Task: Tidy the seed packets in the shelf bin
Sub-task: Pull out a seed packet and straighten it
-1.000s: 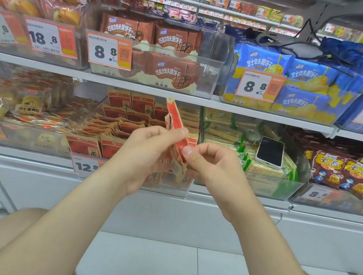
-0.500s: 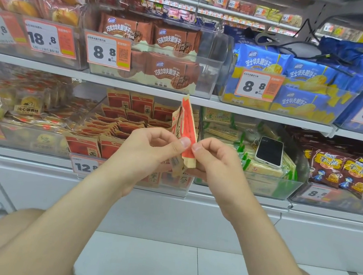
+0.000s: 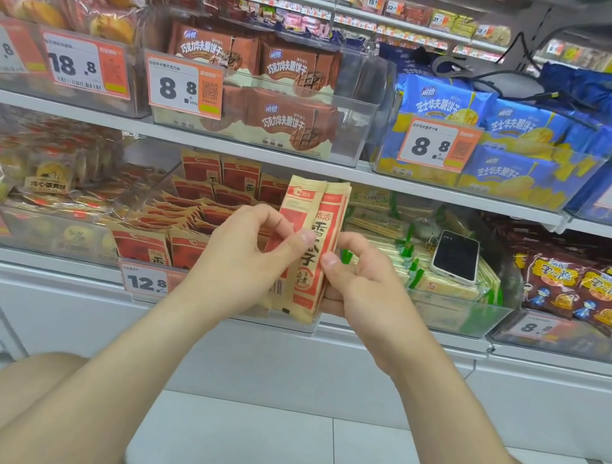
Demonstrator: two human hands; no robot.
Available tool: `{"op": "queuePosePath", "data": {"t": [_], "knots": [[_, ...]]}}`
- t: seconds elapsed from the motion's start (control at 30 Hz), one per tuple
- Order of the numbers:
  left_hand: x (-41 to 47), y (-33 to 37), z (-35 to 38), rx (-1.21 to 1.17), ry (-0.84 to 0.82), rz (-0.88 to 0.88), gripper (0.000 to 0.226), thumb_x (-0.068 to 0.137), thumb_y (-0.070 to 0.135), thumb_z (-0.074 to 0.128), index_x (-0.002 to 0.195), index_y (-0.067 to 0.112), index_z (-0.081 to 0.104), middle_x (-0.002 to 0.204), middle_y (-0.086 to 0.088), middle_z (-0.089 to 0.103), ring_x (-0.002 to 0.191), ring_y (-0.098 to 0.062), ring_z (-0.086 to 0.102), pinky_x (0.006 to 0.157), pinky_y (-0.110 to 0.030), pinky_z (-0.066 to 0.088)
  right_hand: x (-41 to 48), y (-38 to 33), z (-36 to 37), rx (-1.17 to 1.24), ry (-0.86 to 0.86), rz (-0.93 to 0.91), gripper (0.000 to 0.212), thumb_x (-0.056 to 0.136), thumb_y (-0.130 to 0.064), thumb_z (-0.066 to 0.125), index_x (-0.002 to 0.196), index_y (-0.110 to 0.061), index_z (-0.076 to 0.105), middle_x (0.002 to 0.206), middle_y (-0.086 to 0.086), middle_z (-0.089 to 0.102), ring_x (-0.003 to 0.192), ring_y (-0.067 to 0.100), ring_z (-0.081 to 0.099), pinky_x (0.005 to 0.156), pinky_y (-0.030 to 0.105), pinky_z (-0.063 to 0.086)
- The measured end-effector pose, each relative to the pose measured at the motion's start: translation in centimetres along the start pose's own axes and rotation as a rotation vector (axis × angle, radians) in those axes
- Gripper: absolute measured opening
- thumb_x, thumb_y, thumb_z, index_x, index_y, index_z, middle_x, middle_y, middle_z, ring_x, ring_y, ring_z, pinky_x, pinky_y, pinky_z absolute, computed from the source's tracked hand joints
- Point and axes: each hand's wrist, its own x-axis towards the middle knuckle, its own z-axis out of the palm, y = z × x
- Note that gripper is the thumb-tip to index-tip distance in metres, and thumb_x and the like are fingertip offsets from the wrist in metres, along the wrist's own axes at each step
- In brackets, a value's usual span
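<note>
Well, I have a small stack of tan-and-red paper seed packets (image 3: 309, 250) pinched between both hands, out in front of the clear plastic shelf bin (image 3: 147, 191) they belong to. My left hand (image 3: 249, 259) curls round the stack's left edge with the thumb pressed flat on the printed face. My right hand (image 3: 364, 283) grips the right edge, thumb on the front and fingers tucked behind.

The stack stands on end, its long axis nearly vertical and the top leaning a little to my right. The printed face is turned toward me. The packets are slightly fanned, and the one at the left shows a barcode near its bottom.

The top edge comes just under the lip of the white upper shelf (image 3: 267, 157); the bottom edge hangs in front of the bin's front wall, beside the white-and-orange price tag (image 3: 146, 282).

The left part of the bin is crowded with loose red packets (image 3: 197, 208), some flat and fanned, some upright at the back. The right part is hidden behind my stack. Just to the right sits a neighbouring bin of green-and-cream packets (image 3: 387, 227) with a white-cased phone (image 3: 455, 256) lying on top.
</note>
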Motion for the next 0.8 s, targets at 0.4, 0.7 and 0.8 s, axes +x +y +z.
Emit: {"op": "queuePosePath", "data": {"t": [0.4, 0.7, 0.8], "knots": [[-0.6, 0.5, 0.5, 0.217, 0.037, 0.135, 0.031, 0.084, 0.054, 0.084, 0.084, 0.029, 0.067, 0.103, 0.02, 0.07, 0.098, 0.005, 0.062, 0.075, -0.019, 0.049, -0.5, -0.5, 0.1, -0.159, 0.199, -0.137, 0.029, 0.114, -0.035, 0.048, 0.115, -0.029, 0.076, 0.098, -0.003, 0.083, 0.088, 0.019, 0.081, 0.083, 0.054, 0.066], [-1.4, 0.7, 1.7, 0.215, 0.043, 0.179, 0.024, 0.095, 0.044, 0.066, 0.078, 0.028, 0.065, 0.085, 0.014, 0.071, 0.084, -0.006, 0.068, 0.079, -0.045, 0.059, -0.5, -0.4, -0.2, -0.264, 0.258, -0.332, 0.058, 0.111, -0.034, 0.056, 0.059, -0.012, 0.067, 0.056, 0.002, 0.063, 0.052, 0.018, 0.054, 0.055, 0.032, 0.043], [-1.6, 0.6, 1.9, 0.19, 0.011, 0.214, 0.028, 0.101, 0.042, 0.056, 0.079, 0.026, 0.062, 0.083, 0.01, 0.068, 0.081, -0.01, 0.066, 0.075, -0.046, 0.057, -0.6, -0.2, -0.4, -0.277, 0.256, -0.391, 0.06, 0.111, -0.028, 0.057, 0.056, -0.004, 0.059, 0.052, 0.012, 0.054, 0.051, 0.014, 0.045, 0.052, 0.032, 0.036]]}}
